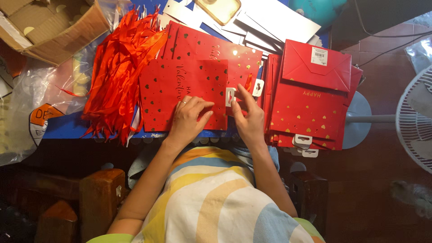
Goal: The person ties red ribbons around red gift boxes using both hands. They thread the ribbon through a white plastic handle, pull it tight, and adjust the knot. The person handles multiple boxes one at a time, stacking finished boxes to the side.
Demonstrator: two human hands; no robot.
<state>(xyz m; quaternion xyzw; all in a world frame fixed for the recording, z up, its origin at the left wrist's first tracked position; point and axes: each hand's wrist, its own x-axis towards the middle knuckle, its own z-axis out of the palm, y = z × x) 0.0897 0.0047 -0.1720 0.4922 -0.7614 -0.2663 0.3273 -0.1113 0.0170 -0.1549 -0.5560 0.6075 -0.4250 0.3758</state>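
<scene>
A flat red paper gift bag (pixel 180 87) with gold hearts lies on the blue table (pixel 67 128) in front of me. My left hand (pixel 189 119) presses down on its lower right part, fingers curled. My right hand (pixel 248 118) pinches a red ribbon (pixel 248 83) at the bag's right edge, beside a white tag (pixel 230 96). A second red bag (pixel 216 51) lies under and behind the first.
A heap of red ribbons (pixel 119 67) lies left of the bag. A stack of folded red bags (pixel 310 99) sits to the right. A cardboard box (pixel 49 27) stands far left, white card sheets (pixel 270 22) at the back, a fan (pixel 416 119) at right.
</scene>
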